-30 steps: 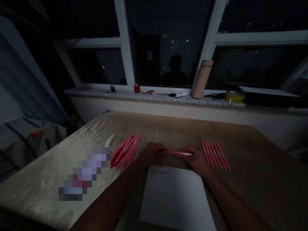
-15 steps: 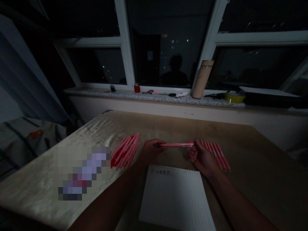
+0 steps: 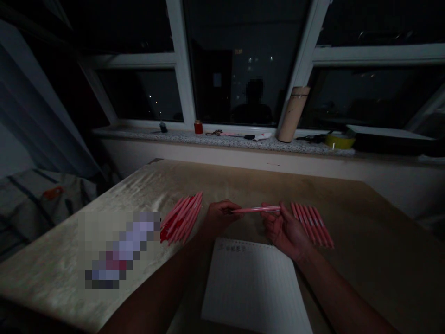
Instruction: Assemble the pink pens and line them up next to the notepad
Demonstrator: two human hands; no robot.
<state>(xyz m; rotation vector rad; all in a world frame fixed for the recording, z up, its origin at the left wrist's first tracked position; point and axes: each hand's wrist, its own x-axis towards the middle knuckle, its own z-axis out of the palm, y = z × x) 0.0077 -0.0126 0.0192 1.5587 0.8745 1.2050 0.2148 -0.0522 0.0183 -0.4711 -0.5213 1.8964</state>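
A pink pen (image 3: 255,209) lies level between my two hands, above the far edge of a spiral notepad (image 3: 252,287). My left hand (image 3: 222,214) pinches its left end. My right hand (image 3: 283,227) grips the other end, the fingers curled beneath it and the thumb at its tip. Left of my left hand is a loose pile of similar pink pens (image 3: 182,218), with something red under them. Several more pink pens (image 3: 312,224) lie side by side in a row just right of my right hand. The lined page bears a short handwritten line at its top.
The table (image 3: 250,183) runs up to a wall below the windows. On the stone sill (image 3: 229,140) stand a tall tan flask (image 3: 294,115), a small red jar (image 3: 198,127) and a yellow tape roll (image 3: 340,141). A blurred-out item (image 3: 128,248) lies on the table's left side.
My right hand has slid a little left along the pen, its fingers now curled under the barrel. My left hand stays nearly in place, and the pen has tilted slightly.
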